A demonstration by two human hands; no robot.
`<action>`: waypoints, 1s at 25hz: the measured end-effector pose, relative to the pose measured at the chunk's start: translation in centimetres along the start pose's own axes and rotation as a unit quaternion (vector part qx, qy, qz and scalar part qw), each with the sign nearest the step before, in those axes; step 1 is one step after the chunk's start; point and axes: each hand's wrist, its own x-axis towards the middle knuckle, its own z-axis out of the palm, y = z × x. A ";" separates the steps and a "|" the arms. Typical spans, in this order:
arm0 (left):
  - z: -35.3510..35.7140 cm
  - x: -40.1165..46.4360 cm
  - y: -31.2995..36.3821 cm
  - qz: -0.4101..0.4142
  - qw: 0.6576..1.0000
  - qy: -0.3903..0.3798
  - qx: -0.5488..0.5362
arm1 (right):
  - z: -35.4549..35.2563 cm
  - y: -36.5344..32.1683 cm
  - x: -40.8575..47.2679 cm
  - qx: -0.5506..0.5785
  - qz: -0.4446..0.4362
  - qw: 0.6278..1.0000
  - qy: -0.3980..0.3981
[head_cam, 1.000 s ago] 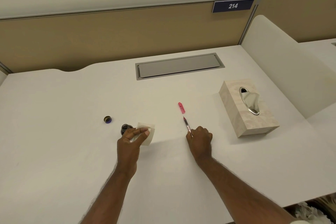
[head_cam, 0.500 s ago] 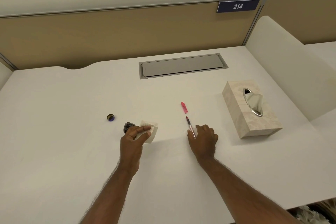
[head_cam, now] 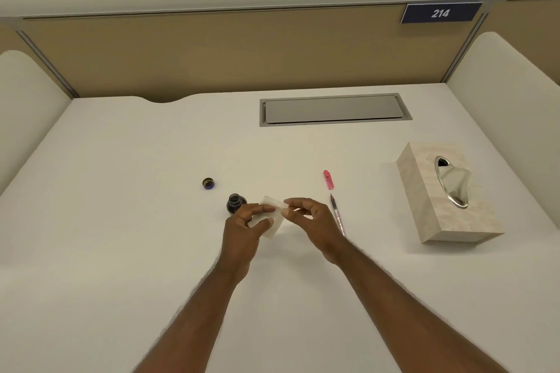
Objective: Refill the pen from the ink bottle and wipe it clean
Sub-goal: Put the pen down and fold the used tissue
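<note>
— So, what are the hands doing?
— Both pinch one small tissue (head_cam: 271, 219): the left hand (head_cam: 245, 225) by its near edge, the right hand (head_cam: 315, 221) by its far corner, fingers curled.
— And the pen?
— The pen (head_cam: 337, 214) lies on the white counter (head_cam: 121, 221), just right of the right hand, its pink cap (head_cam: 328, 179) beyond. The open ink bottle (head_cam: 235, 203) stands left of the tissue, its lid (head_cam: 208, 183) farther left. A tissue box (head_cam: 442, 200) sits right of the pen, before a tan partition (head_cam: 212, 54).

A dark blue nameplate (head_cam: 441, 13) at the upper right of the frame, mounted atop the tan partition (head_cam: 212, 51), read "214" in white numerals.
</note>
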 end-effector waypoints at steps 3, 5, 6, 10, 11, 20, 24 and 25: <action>0.4 -0.5 0.3 -0.010 1.000 0.004 -0.018 | 1.0 0.5 -0.2 0.043 0.010 0.998 -0.036; 0.7 -0.9 0.4 -0.016 1.000 0.011 -0.021 | 1.4 0.5 -0.4 0.072 0.013 0.997 -0.008; 0.9 -1.1 0.4 -0.017 1.000 0.013 -0.021 | 1.5 0.4 -0.5 0.087 0.013 0.996 0.003; 1.3 -1.7 0.1 -0.038 0.998 0.042 -0.039 | 1.2 0.3 -0.5 0.109 0.030 0.993 0.014; 1.3 -1.8 -0.1 -0.053 0.996 0.053 -0.056 | 1.2 0.3 -0.5 0.117 0.037 0.992 0.014; -1.6 -5.0 -1.4 -0.092 0.986 0.133 -0.035 | 4.6 2.0 -1.7 0.151 0.059 0.986 -0.037; -4.8 -6.7 -1.3 -0.100 0.976 0.194 -0.013 | 7.3 1.2 -2.4 0.055 -0.035 0.997 -0.044; -5.6 -7.3 -1.3 -0.101 0.971 0.214 -0.017 | 8.2 1.0 -2.7 0.017 -0.066 0.997 -0.045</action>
